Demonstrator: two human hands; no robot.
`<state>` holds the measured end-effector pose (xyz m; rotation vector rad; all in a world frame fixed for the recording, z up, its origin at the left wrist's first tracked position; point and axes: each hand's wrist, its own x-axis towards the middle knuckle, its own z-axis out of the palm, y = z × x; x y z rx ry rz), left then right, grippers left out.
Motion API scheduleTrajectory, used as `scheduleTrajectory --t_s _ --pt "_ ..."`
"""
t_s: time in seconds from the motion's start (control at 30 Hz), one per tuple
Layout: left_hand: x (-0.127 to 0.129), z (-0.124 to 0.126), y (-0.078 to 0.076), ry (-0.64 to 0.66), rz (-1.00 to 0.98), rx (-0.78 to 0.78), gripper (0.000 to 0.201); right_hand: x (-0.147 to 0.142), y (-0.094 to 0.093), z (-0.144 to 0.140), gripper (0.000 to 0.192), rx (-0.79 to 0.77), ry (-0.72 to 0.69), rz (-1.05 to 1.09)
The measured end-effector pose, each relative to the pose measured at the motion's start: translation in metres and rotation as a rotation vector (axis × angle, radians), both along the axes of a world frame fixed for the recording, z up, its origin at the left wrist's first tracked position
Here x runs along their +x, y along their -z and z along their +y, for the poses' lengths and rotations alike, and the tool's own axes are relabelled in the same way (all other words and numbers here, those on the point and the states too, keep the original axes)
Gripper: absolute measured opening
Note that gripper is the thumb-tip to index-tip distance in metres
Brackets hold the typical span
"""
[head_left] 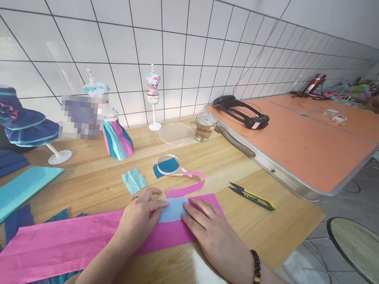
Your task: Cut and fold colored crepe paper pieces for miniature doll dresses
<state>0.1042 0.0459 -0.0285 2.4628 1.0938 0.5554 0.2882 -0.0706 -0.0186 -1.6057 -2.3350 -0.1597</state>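
A long pink fabric strip (72, 240) runs across the front of the wooden table. On its right part lies a small light blue fabric piece (173, 210). With thumb and forefinger closed at that piece's left edge, my left hand (140, 215) rests on the pink strip. My right hand (213, 229) lies flat over the right edge of the blue piece, fingers stretched out, a beaded bracelet (255, 275) at the wrist. Just beyond my hands are a narrow pink ribbon (190, 187), a pale turquoise square (134, 180) and a teal piece (160, 171) under a clear ring (167, 174).
Green-yellow thread snips (253, 196) lie on the right. Behind stand a glass of water (205, 128) and small dress forms (152, 89). Turquoise fabric (13, 198) covers the left. An orange table (310, 140) adjoins, holding a black headset (242, 111). A stool (366, 253) stands right.
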Motion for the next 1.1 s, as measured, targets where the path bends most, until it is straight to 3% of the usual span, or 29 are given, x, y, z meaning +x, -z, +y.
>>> scheduleTrajectory --t_s 0.23,0.53,0.77,0.93,1.1 --pt "0.001 -0.002 -0.003 -0.009 0.010 0.014 0.029 0.000 -0.002 0.003 0.031 -0.036 0.030 0.016" --pt "0.001 -0.003 -0.004 -0.007 0.014 0.001 0.030 0.007 -0.016 0.010 0.038 -0.209 0.034 0.079" --pt "0.001 -0.003 -0.003 -0.013 -0.004 -0.005 0.030 0.019 -0.027 0.014 0.037 -0.048 0.067 0.214" --pt "0.001 -0.003 -0.003 -0.016 -0.031 -0.044 0.030 0.005 -0.027 0.017 0.021 -0.092 -0.034 0.105" --pt "-0.002 0.000 -0.004 -0.007 -0.188 -0.150 0.028 -0.002 -0.020 0.024 0.019 -0.098 -0.015 0.089"
